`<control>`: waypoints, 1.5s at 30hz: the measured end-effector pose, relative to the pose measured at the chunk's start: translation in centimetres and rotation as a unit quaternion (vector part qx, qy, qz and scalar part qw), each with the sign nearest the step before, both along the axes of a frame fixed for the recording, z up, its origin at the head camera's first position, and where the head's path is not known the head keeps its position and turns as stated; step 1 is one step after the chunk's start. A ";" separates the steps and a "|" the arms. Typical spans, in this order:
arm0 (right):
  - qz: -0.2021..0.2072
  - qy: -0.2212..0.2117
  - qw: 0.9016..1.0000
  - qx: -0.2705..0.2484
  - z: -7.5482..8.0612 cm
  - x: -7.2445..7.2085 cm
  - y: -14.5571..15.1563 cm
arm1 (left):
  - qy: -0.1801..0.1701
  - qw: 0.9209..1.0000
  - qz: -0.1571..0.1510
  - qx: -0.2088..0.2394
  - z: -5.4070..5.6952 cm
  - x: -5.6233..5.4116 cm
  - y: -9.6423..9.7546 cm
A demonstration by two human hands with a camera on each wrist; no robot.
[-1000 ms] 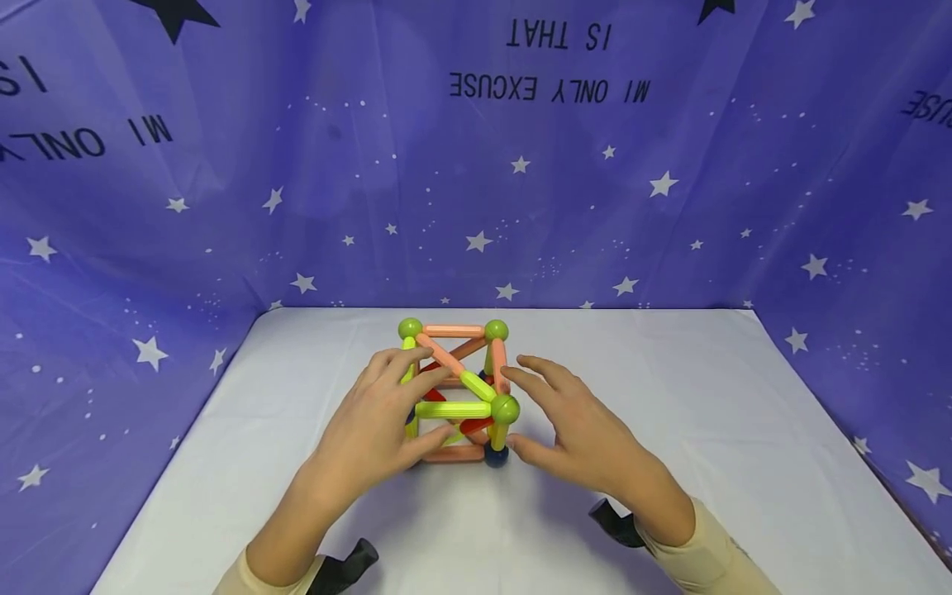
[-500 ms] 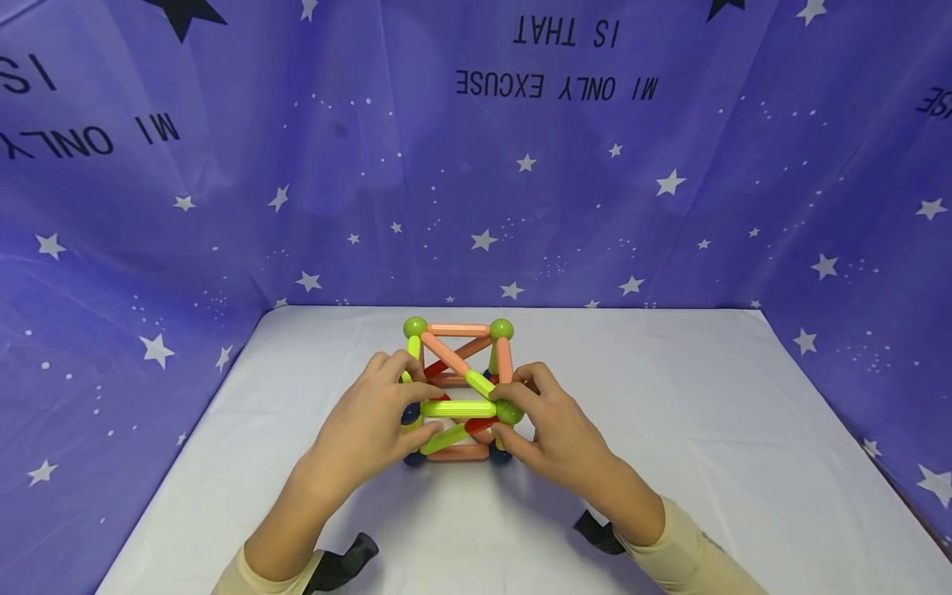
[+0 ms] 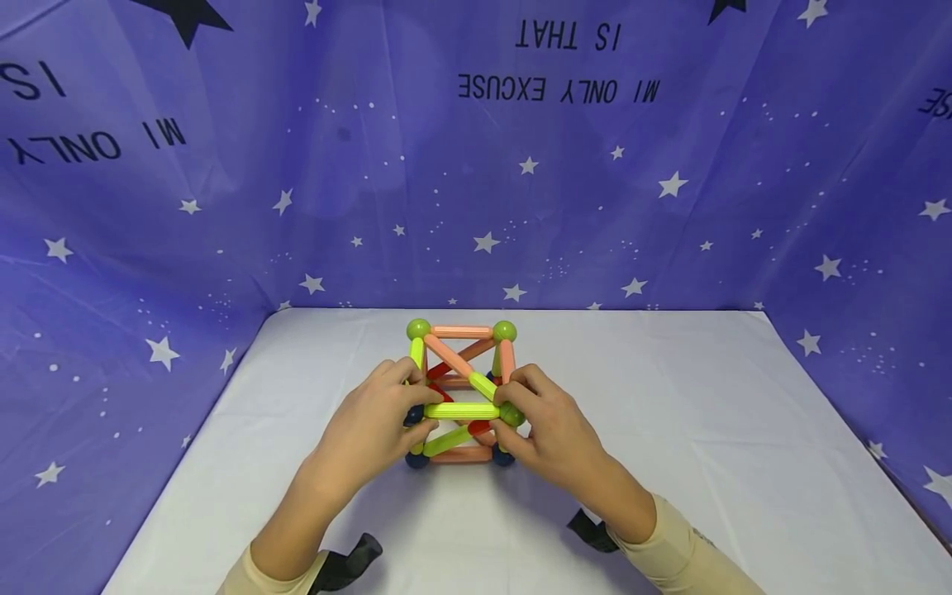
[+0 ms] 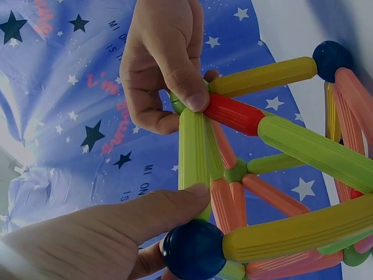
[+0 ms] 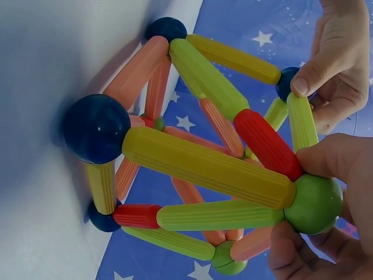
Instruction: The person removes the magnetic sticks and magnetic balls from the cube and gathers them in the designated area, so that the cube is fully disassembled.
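A cube-like frame of magnetic rods and balls (image 3: 461, 332) stands on the white tabletop. Along its upper front edge runs a yellow-green rod (image 3: 463, 411), between a dark blue ball (image 4: 195, 249) on the left and a green ball (image 5: 317, 204) on the right. My left hand (image 3: 372, 426) pinches the rod's left end beside the blue ball, its thumb on top in the left wrist view. My right hand (image 3: 554, 430) grips the green ball at the other end, thumb reaching onto the rod. Red-and-green diagonals (image 5: 268, 143) brace the sides.
White cloth (image 3: 669, 397) covers the table beneath the frame. A purple star-printed backdrop (image 3: 483, 190) rises behind it and at both sides. Black straps (image 3: 345, 566) hang at the wrists, near the beige sleeves.
My right hand has come left from beside the frame and taken hold of the green corner ball. The left hand's fingers have closed in on the front rod. The frame stays in place.
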State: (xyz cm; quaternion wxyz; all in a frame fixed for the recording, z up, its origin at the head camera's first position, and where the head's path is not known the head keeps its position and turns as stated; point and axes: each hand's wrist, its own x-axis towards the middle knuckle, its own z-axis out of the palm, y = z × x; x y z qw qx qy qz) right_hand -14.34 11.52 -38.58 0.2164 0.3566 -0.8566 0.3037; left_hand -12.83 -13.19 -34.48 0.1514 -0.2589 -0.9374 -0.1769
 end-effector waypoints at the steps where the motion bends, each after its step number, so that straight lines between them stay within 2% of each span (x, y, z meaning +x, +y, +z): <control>1: 0.000 0.004 1.000 0.000 0.0 0.0 0.0 | 0.000 1.000 -0.001 0.001 0.0 0.0 0.0; 7: 0.001 0.027 1.000 0.012 0.2 0.0 0.2 | 0.004 1.000 -0.011 0.014 0.1 -0.2 0.0; 13: 0.003 0.032 0.999 0.025 0.3 0.0 0.3 | 0.003 1.000 -0.016 0.018 0.0 -0.2 0.0; 27: 0.012 0.052 0.998 0.020 0.3 0.3 0.3 | 0.006 1.000 -0.016 0.017 0.1 -0.2 0.1; 36: 0.017 0.022 0.999 0.018 1.0 0.7 0.4 | -0.001 1.000 -0.022 0.015 0.3 0.0 0.1; 45: 0.016 0.026 0.999 0.020 1.1 0.9 0.4 | 0.002 1.000 -0.028 0.011 0.3 0.2 0.2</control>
